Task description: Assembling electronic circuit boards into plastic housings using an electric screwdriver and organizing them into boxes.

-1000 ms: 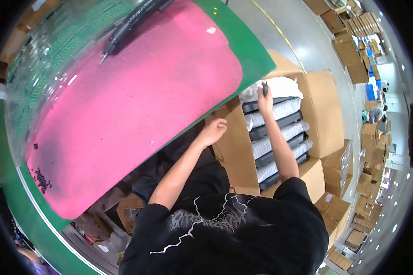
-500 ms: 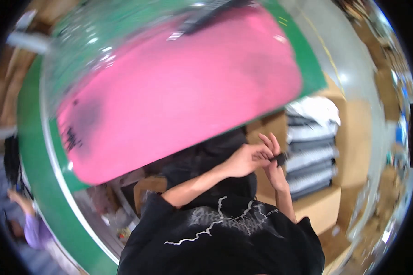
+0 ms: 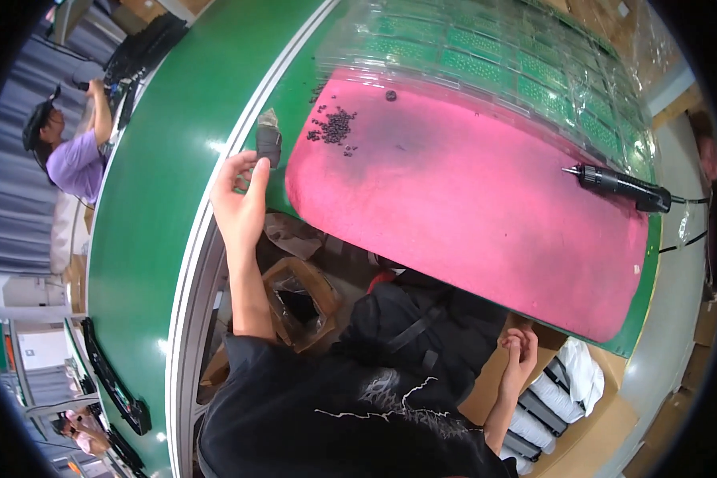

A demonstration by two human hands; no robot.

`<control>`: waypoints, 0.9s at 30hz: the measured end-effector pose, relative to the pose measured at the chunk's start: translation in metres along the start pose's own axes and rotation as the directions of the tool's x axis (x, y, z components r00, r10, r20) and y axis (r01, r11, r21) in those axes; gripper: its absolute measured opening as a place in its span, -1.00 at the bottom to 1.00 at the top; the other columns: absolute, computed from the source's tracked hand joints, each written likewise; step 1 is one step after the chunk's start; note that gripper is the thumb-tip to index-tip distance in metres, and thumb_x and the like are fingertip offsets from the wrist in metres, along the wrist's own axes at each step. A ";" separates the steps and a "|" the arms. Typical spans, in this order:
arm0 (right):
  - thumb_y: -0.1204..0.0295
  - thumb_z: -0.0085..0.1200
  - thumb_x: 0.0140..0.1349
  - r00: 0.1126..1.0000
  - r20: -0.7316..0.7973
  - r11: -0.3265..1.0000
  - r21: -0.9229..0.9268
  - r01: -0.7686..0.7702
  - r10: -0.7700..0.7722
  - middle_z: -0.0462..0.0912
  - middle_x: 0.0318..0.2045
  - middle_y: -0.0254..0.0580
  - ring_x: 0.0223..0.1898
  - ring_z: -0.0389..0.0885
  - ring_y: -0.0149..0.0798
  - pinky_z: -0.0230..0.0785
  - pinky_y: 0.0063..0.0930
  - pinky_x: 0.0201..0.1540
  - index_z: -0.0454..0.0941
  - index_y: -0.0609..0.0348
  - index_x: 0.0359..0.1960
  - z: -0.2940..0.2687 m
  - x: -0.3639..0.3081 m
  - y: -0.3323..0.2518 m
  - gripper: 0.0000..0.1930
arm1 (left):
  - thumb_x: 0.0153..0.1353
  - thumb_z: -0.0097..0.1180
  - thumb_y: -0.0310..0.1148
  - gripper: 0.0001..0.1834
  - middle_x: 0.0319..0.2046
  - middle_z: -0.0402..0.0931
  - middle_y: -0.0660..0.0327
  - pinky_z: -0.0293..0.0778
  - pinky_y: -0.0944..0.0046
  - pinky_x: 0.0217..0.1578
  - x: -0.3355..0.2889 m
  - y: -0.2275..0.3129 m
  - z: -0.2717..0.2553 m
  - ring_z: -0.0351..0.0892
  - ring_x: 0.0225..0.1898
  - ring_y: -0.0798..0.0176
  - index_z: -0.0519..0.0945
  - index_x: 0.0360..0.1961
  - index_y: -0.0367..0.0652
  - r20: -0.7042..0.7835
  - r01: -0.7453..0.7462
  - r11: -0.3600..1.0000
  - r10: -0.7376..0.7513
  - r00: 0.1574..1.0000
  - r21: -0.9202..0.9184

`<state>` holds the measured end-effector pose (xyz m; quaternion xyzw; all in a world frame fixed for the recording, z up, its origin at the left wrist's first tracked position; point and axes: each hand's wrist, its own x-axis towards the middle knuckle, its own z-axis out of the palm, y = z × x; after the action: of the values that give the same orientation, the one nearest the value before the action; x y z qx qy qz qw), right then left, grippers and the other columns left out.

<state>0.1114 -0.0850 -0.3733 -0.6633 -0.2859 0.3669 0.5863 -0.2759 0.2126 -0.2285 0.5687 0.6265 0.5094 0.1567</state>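
Observation:
My left hand (image 3: pixel 243 203) reaches over the green table on the left. Its thumb and index finger close at the lower end of a small black wrapped bundle (image 3: pixel 268 145) with a pale, crumpled top. My right hand (image 3: pixel 520 346) hangs low by the front edge of the pink mat (image 3: pixel 454 191), fingers curled inward. Whatever may be inside those fingers is hidden. A pile of small black parts (image 3: pixel 334 127) lies on the mat's far left, with a larger round black piece (image 3: pixel 391 95) near it. At the right, a black electric screwdriver (image 3: pixel 621 186) rests on the mat.
Clear plastic trays (image 3: pixel 486 60) stand behind the mat. Below the table are an open carton (image 3: pixel 299 307), a black bag (image 3: pixel 422 319) and, at right, a box of white-wrapped dark items (image 3: pixel 550 398). Another person in purple (image 3: pixel 76 167) works across the green table.
My view has swung to the left. My hands, together over a small dark thing before, are now apart: the left has reached out to the bundle, the right stays low at the right.

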 end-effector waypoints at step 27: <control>-0.35 0.00 0.05 -0.009 -0.901 0.307 0.157 -0.939 0.433 0.19 0.31 0.30 0.34 0.13 0.15 -0.01 0.00 0.33 0.51 0.19 0.14 -0.259 -0.075 0.172 -0.13 | 0.07 0.19 -0.59 -0.75 -0.37 0.63 0.09 0.44 0.30 -0.37 -0.058 0.077 0.085 0.53 -0.47 0.22 0.60 -0.16 -0.30 0.576 -0.405 0.766 0.643 0.505 -0.500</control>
<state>0.2728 -0.3187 -0.5202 -0.9134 0.3451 0.1550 0.1506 -0.1494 0.1880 -0.2245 0.8536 0.2220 0.3557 0.3092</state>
